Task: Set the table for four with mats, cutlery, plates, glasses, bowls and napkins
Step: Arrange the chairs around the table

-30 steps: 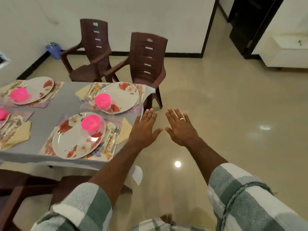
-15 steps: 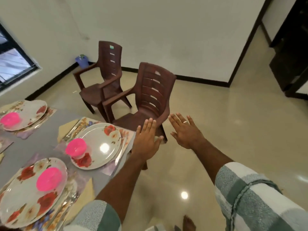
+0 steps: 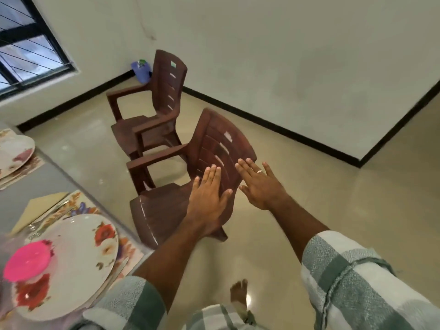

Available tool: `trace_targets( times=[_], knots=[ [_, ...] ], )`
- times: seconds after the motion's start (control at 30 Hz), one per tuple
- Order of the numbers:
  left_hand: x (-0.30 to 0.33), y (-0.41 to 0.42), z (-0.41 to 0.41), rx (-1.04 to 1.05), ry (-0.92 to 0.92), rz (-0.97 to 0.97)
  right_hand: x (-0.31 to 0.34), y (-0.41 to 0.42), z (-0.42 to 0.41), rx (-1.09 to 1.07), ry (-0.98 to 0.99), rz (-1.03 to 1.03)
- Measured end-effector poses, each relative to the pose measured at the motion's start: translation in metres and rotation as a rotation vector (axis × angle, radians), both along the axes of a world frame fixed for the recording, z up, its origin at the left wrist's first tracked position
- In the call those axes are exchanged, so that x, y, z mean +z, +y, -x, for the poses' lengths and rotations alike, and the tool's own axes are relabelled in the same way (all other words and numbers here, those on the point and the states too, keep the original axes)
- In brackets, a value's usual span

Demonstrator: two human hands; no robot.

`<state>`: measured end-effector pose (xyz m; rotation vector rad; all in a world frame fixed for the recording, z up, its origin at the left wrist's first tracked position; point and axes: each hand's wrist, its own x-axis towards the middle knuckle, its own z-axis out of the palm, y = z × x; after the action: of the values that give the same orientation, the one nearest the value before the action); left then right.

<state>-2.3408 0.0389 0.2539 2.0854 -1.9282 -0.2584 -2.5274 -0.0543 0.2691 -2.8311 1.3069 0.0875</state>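
1. At the lower left, the grey surface (image 3: 35,184) carries the set places; only a part of it is in view.
2. On the near mat (image 3: 123,246) lies a flowered plate (image 3: 78,256), and a pink bowl (image 3: 27,262) stands on the left part of this plate.
3. A yellow napkin (image 3: 38,208) lies on the far side of the plate, with cutlery (image 3: 45,217) beside it on the mat.
4. At the left edge, a second plate (image 3: 14,151) lies on another mat (image 3: 26,167), well apart from the first one.
5. I cannot make out any glass for sure; something clear and blurred is around the pink bowl.
6. The left hand (image 3: 207,198) is stretched forward with flat, straight fingers (image 3: 213,173) that lie close together, and the thumb is out to the side. It is in front of the back of the near chair (image 3: 214,148); I cannot tell if it touches it.
7. The right hand (image 3: 259,184) is also flat, its fingers (image 3: 247,167) lightly spread, with a ring (image 3: 260,171) on one finger. It holds nothing and is just beside the right edge of the chair back.
8. A second chair (image 3: 157,110) stands behind the first one, closer to the wall.
9. A small blue container (image 3: 141,71) stands on the floor in the corner, under the window (image 3: 28,51).
10. A bare foot (image 3: 239,294) is on the shiny floor (image 3: 357,198) at the bottom.
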Motion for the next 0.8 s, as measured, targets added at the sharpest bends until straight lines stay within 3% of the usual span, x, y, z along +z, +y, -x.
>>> trace_targets(
  times=[0.27,0.53,0.8],
  knots=[
    [-0.009,-0.158,0.02,0.127,0.079,-0.09,0.005,-0.209,0.014,0.098,0.071,0.037],
    [-0.038,-0.272,0.047,0.415,0.183,-0.167,-0.032,-0.368,-0.05,0.569,0.125,0.064],
    [-0.053,-0.327,0.088,0.702,0.287,-0.473,-0.047,-0.453,-0.088,1.022,0.205,-0.023]
  ],
)
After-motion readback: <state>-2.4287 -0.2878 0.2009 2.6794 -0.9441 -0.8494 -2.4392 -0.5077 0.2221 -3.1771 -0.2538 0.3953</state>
